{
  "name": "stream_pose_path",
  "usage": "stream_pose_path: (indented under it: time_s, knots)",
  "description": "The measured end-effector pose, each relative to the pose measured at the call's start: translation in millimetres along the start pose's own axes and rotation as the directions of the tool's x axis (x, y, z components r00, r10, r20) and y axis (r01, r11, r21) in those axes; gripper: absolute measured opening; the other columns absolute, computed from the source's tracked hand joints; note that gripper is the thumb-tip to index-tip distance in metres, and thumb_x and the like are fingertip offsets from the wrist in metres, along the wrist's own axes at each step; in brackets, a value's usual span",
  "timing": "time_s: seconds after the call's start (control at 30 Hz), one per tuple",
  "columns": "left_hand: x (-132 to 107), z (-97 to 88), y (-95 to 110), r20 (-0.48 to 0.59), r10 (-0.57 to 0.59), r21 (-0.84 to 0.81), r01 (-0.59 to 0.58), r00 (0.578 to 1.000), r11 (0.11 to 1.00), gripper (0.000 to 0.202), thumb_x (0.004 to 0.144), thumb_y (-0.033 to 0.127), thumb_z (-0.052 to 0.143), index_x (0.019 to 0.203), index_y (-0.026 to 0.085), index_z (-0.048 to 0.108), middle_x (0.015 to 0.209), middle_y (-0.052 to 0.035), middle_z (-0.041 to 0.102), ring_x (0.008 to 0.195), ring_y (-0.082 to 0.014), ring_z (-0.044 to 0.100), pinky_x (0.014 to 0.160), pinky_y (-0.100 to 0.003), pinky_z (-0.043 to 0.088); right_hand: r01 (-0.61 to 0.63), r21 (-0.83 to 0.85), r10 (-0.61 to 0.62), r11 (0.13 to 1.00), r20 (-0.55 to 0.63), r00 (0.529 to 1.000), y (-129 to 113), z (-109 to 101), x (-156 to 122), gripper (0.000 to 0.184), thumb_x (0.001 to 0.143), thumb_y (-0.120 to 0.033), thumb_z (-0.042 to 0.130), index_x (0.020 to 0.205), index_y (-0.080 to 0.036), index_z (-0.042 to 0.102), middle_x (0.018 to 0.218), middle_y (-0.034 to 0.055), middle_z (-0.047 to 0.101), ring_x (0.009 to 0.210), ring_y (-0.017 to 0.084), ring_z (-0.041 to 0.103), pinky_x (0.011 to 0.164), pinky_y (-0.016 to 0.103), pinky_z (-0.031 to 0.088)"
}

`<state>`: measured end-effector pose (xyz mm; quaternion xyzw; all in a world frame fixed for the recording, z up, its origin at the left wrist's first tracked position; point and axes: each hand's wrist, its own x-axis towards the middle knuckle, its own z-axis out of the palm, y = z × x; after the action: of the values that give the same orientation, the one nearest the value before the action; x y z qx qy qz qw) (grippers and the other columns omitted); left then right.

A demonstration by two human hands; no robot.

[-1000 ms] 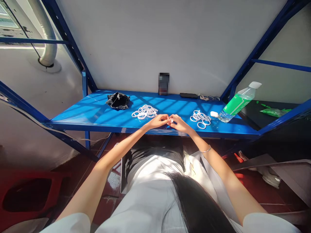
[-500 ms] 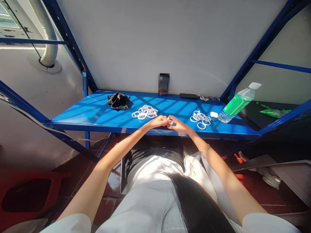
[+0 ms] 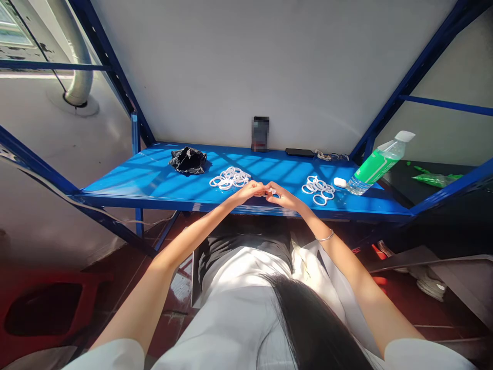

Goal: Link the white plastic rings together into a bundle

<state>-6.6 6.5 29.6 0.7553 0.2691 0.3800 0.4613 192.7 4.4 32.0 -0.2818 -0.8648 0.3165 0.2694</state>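
My left hand and my right hand meet over the front edge of the blue table, both with closed fingers. A small white piece shows in the bent fingers of my right hand; its full shape is hidden. What my left fingertips pinch, right against it, cannot be seen. Just behind my left hand lies a heap of white rings. A smaller pile of white rings is to the right of my right hand.
A crumpled black bag sits on the left. At the back are an upright dark object, a black phone and glasses. On the right, a white case stands beside a green-labelled bottle. Blue posts frame the table.
Both hands stay together in the same place. The fingers have shifted slightly, and more of the white piece shows in my right hand. The ring piles look unchanged.
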Motion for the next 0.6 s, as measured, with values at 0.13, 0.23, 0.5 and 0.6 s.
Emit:
stream_pose_path:
  time_s: [0.13,0.23,0.5,0.6]
  knots:
    - [-0.2,0.1,-1.4,-0.164,0.089,0.203,-0.054,0.982,0.978,0.056,0.092,0.064,0.044,0.061,0.018,0.052,0.063,-0.0018,0.054,0.065,-0.0149,0.049,0.066,-0.032,0.044,0.029,-0.143,-0.039,0.989,-0.069,0.997,3.9,0.4,-0.3,0.016,0.084,-0.026,0.055,0.1,-0.024,0.056,0.115,0.0081,0.055,0.113,0.025,0.055,0.103,0.043,0.046]
    - [-1.3,1.1,-2.4,-0.384,0.219,0.504,0.005,0.897,0.863,0.048,0.098,0.051,0.04,0.063,0.019,0.05,0.068,-0.0045,0.057,0.081,-0.0206,0.055,0.076,-0.035,0.046,-0.011,-0.272,-0.027,0.962,-0.137,0.99,7.6,3.3,-3.1,0.039,0.08,-0.017,0.052,0.119,-0.026,0.053,0.124,0.0089,0.054,0.123,0.026,0.05,0.107,0.046,0.043]
    - [-4.8,-12.2,-8.9,-0.396,0.436,0.887,0.213,0.808,0.41,0.022,0.095,0.024,0.043,0.082,0.018,0.06,0.096,-0.0173,0.063,0.118,-0.038,0.05,0.095,-0.055,0.039,-0.227,-0.417,0.097,0.88,-0.31,0.946,9.8,9.6,-7.2,0.036,0.085,-0.021,0.052,0.12,-0.025,0.054,0.121,0.0104,0.059,0.115,0.031,0.053,0.101,0.052,0.041]
    - [-4.8,-14.8,-14.2,-0.408,0.426,0.892,0.253,0.808,0.374,0.018,0.093,0.022,0.043,0.084,0.018,0.058,0.102,-0.0184,0.062,0.118,-0.0389,0.05,0.095,-0.056,0.038,-0.301,-0.419,0.147,0.857,-0.361,0.921,9.5,10.5,-6.8,0.03,0.087,-0.018,0.046,0.115,-0.025,0.056,0.117,0.0101,0.061,0.114,0.031,0.053,0.098,0.051,0.041]
